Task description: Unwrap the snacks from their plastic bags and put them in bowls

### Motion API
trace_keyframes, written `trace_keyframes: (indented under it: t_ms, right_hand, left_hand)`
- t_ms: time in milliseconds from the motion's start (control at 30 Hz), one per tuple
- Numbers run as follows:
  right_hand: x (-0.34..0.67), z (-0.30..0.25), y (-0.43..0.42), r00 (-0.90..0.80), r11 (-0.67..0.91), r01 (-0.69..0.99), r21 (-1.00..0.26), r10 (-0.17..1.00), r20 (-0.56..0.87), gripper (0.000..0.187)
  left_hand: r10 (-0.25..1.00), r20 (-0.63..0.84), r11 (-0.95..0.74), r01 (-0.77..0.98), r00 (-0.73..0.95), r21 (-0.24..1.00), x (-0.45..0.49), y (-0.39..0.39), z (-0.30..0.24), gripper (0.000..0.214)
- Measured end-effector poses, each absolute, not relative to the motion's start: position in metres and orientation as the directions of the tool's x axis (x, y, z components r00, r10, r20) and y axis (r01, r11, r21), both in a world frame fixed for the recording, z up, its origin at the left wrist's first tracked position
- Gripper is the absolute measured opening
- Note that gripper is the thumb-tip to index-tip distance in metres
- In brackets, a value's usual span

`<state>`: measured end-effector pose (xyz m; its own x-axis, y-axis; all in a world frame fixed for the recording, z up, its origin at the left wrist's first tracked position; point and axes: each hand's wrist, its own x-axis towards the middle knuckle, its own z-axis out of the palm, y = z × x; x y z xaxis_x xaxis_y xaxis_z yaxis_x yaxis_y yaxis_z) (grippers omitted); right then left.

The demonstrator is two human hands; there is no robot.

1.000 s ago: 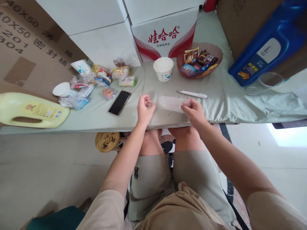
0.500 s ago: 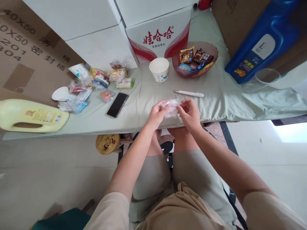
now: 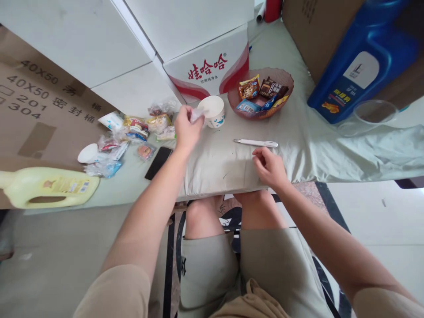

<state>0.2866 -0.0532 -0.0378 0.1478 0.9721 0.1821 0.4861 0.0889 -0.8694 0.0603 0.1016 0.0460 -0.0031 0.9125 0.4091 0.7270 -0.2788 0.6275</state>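
My left hand (image 3: 188,129) pinches a crumpled clear plastic wrapper (image 3: 198,113) at the left rim of a white paper cup (image 3: 217,120) with a blue print. Part of the wrapper overlaps the cup's edge. My right hand (image 3: 270,167) rests low over the cloth near the table's front edge, fingers loosely curled and apart, with nothing visible in it. Just beyond it lies a white utility knife (image 3: 256,143). Left of my left forearm is a black phone (image 3: 158,162), partly covered by the arm.
A pinkish bowl (image 3: 234,100) of packaged snacks stands behind the knife. Left are several snack packets (image 3: 137,128), a tipped paper cup (image 3: 88,153) and a yellow jug (image 3: 49,187). On the right stand a blue bottle (image 3: 361,66) and a clear plastic cup (image 3: 374,115). A water carton (image 3: 207,66) backs the table.
My left hand has carried the wrapper forward and left to the paper cup. My right hand has let go of it and stays near the table edge. The view has shifted.
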Motion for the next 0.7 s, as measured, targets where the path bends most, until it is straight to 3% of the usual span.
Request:
trace_keyframes:
  t_ms: [100, 167, 300, 400, 533, 600, 700]
  right_hand:
    - [0.285, -0.039, -0.054, 0.087, 0.102, 0.531, -0.841, 0.981, 0.174, 0.016]
    - [0.284, -0.038, -0.054, 0.071, 0.112, 0.554, -0.825, 0.981, 0.181, 0.016]
    - [0.285, -0.037, -0.053, 0.036, 0.129, 0.570, -0.811, 0.983, 0.182, 0.017]
    - [0.286, -0.038, -0.052, 0.007, 0.135, 0.576, -0.806, 0.986, 0.169, 0.017]
    - [0.287, -0.039, -0.051, 0.010, 0.139, 0.584, -0.800, 0.984, 0.179, 0.018]
    - [0.287, -0.039, -0.052, 0.017, 0.141, 0.581, -0.801, 0.982, 0.186, 0.018]
    - [0.287, -0.040, -0.054, 0.026, 0.131, 0.587, -0.799, 0.983, 0.180, 0.020]
  left_hand:
    - [0.908, 0.395, -0.295, 0.881, 0.138, 0.370, 0.077, 0.145, 0.065, 0.012]
    - [0.925, 0.299, -0.297, 0.938, 0.235, 0.181, 0.093, 0.167, 0.069, 0.009]
    - [0.954, -0.141, -0.274, 0.960, 0.264, -0.055, 0.117, 0.201, 0.058, 0.023]
    - [0.882, -0.416, -0.271, 0.960, 0.221, -0.064, 0.125, 0.220, 0.049, 0.021]
    - [0.814, -0.567, -0.142, 0.990, 0.128, 0.019, 0.129, 0.230, 0.067, 0.031]
    - [0.841, -0.525, -0.093, 0.990, 0.134, 0.104, 0.123, 0.228, 0.089, 0.031]
    - [0.944, -0.300, -0.085, 0.979, 0.139, 0.183, 0.092, 0.221, 0.120, 0.026]
